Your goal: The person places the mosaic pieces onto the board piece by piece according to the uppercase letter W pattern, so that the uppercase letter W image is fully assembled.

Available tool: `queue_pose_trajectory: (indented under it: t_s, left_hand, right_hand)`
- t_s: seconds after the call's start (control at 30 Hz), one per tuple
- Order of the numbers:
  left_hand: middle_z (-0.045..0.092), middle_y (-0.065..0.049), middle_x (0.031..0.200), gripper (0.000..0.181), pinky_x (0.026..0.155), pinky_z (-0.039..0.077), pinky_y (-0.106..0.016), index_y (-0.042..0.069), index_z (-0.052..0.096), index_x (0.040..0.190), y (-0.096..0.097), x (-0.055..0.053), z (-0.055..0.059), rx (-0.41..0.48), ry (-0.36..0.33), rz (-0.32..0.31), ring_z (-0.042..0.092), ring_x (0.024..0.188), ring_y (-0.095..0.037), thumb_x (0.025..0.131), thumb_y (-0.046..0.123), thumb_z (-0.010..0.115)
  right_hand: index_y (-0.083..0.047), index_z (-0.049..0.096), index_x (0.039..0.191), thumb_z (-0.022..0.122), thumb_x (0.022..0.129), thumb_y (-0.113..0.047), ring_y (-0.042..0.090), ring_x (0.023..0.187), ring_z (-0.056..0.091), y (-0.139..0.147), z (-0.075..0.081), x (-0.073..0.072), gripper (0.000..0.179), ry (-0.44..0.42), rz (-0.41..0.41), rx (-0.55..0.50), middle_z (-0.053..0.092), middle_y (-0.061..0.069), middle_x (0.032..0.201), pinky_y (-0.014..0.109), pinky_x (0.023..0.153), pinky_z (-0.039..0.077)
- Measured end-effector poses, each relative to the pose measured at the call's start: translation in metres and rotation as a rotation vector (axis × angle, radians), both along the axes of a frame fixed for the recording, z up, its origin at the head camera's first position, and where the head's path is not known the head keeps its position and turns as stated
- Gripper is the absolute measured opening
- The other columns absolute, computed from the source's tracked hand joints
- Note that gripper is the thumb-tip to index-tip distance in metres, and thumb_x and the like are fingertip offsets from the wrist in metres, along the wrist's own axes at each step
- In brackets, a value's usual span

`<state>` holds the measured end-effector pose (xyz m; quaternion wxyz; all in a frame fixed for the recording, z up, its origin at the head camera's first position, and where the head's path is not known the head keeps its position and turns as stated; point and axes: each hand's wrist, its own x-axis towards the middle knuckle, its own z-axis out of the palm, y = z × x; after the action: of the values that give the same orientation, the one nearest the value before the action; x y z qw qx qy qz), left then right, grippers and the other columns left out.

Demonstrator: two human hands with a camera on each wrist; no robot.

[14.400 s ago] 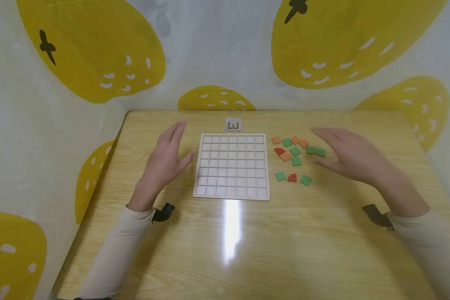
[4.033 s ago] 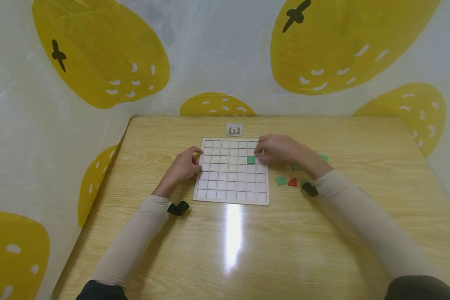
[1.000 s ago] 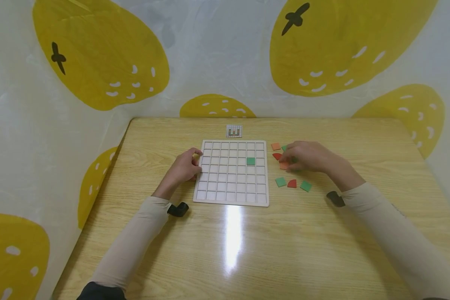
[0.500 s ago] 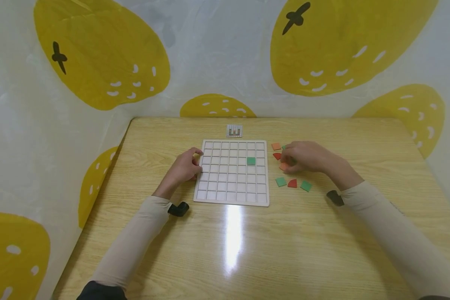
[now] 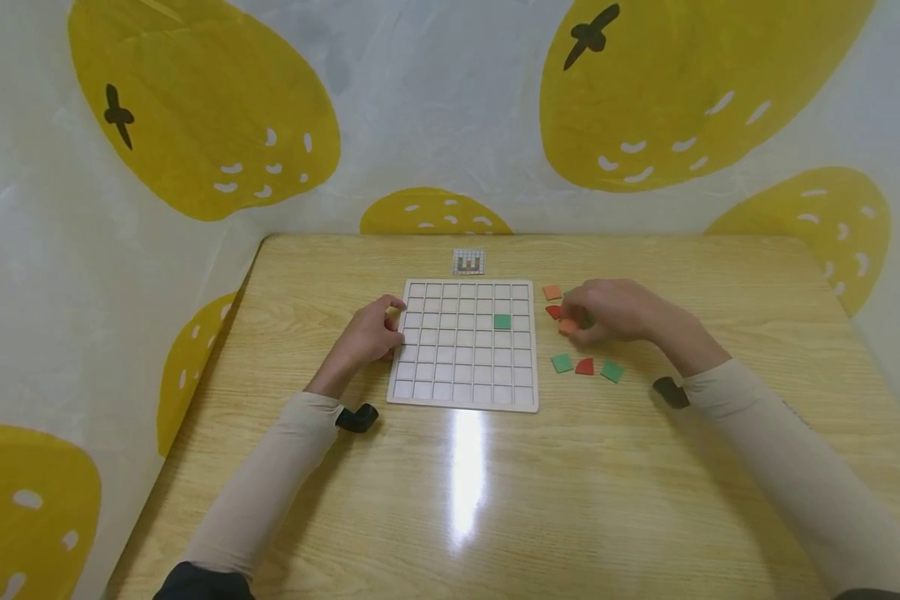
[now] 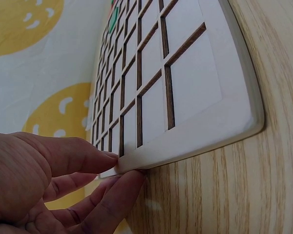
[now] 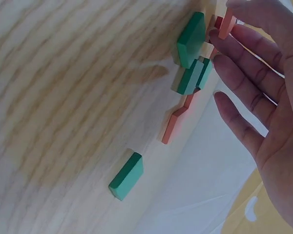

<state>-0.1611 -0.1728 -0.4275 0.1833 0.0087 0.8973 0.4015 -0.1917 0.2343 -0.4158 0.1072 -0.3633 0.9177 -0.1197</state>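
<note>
A pale square board (image 5: 444,356) with a grid of cells lies on the table, and one green square tile (image 5: 502,322) sits in a cell toward its right side. My left hand (image 5: 371,329) grips the board's left edge; in the left wrist view its thumb (image 6: 80,155) is on the rim, fingertips against the side. Right of the board, my right hand (image 5: 611,310) pinches an orange tile (image 7: 227,24) between thumb and index finger, the other fingers spread. That hand hides part of the loose tiles beneath it.
Around the right hand lie an orange tile (image 5: 552,292), a red quarter-round tile (image 5: 553,312), and partly hidden green ones. Nearer me are another red quarter-round (image 5: 584,367) and two green tiles (image 5: 562,363). A small patterned card (image 5: 468,262) lies behind the board.
Since the earliest frame, a green tile has come onto the board and my left hand has gripped its edge. My right hand has returned to the loose tiles, now raising an orange one slightly.
</note>
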Motion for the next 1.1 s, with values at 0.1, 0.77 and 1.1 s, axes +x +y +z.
queue_pose_trajectory:
  t_s: [0.1, 0.77, 1.1]
  left_hand:
    - [0.055, -0.014, 0.094, 0.053, 0.059, 0.056, -0.028, 0.008, 0.049, 0.141, 0.000, 0.000, 0.000, 0.000, -0.002, -0.001, 0.054, 0.065, -0.019, 0.091, -0.002, 0.066]
    - [0.055, -0.014, 0.094, 0.053, 0.059, 0.056, -0.029, 0.007, 0.049, 0.141, -0.001, -0.001, -0.002, 0.007, -0.011, -0.001, 0.056, 0.065, -0.019, 0.092, -0.002, 0.066]
    - [0.056, -0.014, 0.094, 0.053, 0.058, 0.056, -0.029, 0.008, 0.050, 0.140, 0.000, 0.000, -0.003, 0.001, 0.001, -0.001, 0.056, 0.065, -0.019, 0.091, -0.002, 0.067]
  right_hand:
    - [-0.022, 0.070, 0.093, 0.077, 0.087, -0.028, 0.014, 0.078, 0.059, 0.000, 0.000, -0.001, 0.011, 0.009, 0.009, 0.001, 0.064, -0.009, 0.083, 0.033, 0.068, 0.049]
    - [-0.018, 0.075, 0.110, 0.078, 0.087, -0.022, 0.015, 0.085, 0.065, -0.006, 0.010, -0.003, 0.023, -0.027, 0.028, -0.049, 0.068, -0.009, 0.095, 0.036, 0.073, 0.052]
    - [-0.023, 0.073, 0.099, 0.073, 0.090, -0.018, 0.015, 0.089, 0.066, -0.015, 0.015, -0.004, 0.010, -0.038, 0.056, -0.099, 0.069, -0.010, 0.096, 0.036, 0.075, 0.053]
